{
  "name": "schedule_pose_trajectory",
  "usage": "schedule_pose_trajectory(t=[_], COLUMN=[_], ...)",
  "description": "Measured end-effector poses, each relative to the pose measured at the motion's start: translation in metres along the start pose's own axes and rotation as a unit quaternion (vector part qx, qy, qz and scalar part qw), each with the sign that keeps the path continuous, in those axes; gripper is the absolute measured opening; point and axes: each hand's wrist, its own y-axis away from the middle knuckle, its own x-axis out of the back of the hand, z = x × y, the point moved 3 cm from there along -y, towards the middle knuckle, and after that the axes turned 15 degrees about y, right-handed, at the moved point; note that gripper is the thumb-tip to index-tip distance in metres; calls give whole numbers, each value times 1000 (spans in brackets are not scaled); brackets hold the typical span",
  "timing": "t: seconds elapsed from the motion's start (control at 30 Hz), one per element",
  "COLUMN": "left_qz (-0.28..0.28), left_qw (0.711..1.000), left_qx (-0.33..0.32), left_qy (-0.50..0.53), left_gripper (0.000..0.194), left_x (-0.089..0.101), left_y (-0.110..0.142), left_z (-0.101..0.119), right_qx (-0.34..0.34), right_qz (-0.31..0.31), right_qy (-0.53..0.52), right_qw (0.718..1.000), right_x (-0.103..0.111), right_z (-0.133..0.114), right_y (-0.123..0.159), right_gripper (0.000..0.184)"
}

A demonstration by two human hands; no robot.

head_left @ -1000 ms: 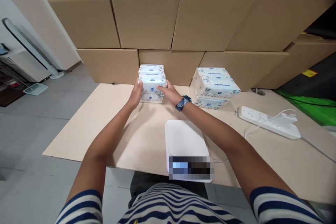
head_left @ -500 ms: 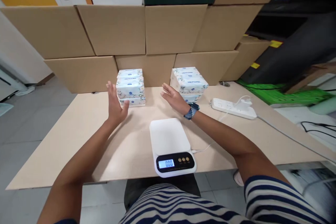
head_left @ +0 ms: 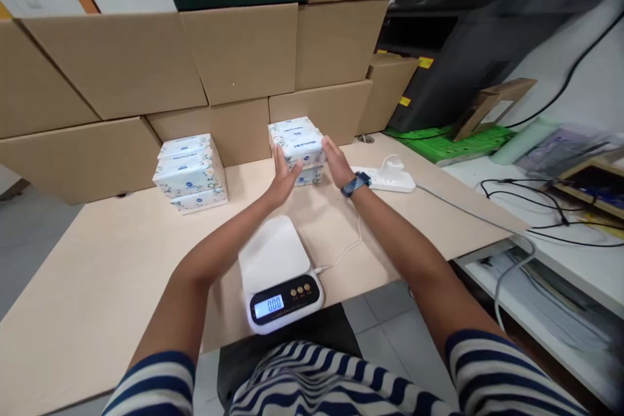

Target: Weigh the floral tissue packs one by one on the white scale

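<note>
Left pack stack (head_left: 189, 175): on the table (head_left: 112, 260), 10–11 o'clock from scale.
Scale (head_left: 275, 257): display lit, reads 0.00.
Left hand (head_left: 283, 179): fingers extended, thumb spread, at the right pack stack's 9 o'clock side.
Right pack stack (head_left: 298, 136): between hands, 12–1 o'clock from scale.
Right hand (head_left: 337, 162): fingers extended at its 3 o'clock side.
Power strip (head_left: 385, 179): 2 o'clock from scale.

Storeroom-like workspace: stacked cardboard boxes (head_left: 244, 45), digital scale (head_left: 275, 253).
</note>
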Motion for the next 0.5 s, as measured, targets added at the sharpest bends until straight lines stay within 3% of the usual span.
schedule_pose_trajectory(t=[0.03, 0.13, 0.2, 0.27, 0.37, 0.5], left_qz=[-9, -84, -112, -49, 10, 48], left_qw=[1000, 983, 979, 990, 1000, 987], left_qx=[-13, -163, -168, -131, -28, 138], left_qy=[-2, -1, -4, 1, 4, 64], left_gripper=[115, 97, 94, 83, 83, 88], left_x=[1, 12, 21, 28, 24, 18], left_y=[8, 66, 116, 163, 224, 284], left_z=[10, 68, 106, 129, 119, 63], right_qx=[9, 69, 125, 158, 173, 133], right_qz=[-23, -137, -204, -262, -344, -383], right_qy=[-15, -95, -95, -76, -58, -42], right_qw=[1000, 984, 966, 949, 921, 913], right_x=[4, 27, 43, 51, 44, 21], right_z=[-9, -44, -65, -73, -57, -22], right_y=[7, 48, 88, 130, 189, 243], right_gripper=[116, 114, 111, 112, 95, 82])
